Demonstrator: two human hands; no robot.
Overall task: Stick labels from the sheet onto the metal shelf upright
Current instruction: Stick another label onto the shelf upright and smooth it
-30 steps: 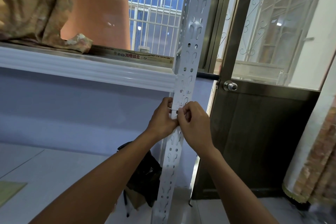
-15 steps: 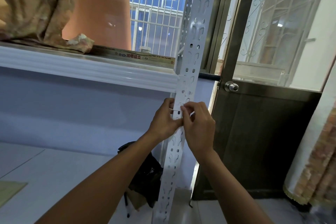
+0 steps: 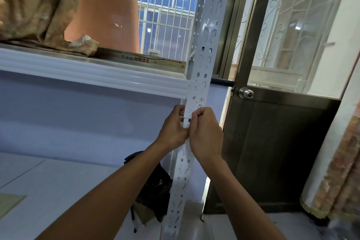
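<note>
head view: i see left hand (image 3: pixel 173 127) and right hand (image 3: pixel 206 132) both pinching a label (image 3: pixel 186 117) at the upright (image 3: pixel 206 45); next, press it flat, i reckon.

Home interior, curtain (image 3: pixel 35 4) on windowsill (image 3: pixel 87 72), barred window (image 3: pixel 165 17), door with round knob (image 3: pixel 246 93)

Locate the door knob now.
In the head view, the door knob sits right of centre on the dark door, just right of the metal shelf upright and above the right hand.
</note>
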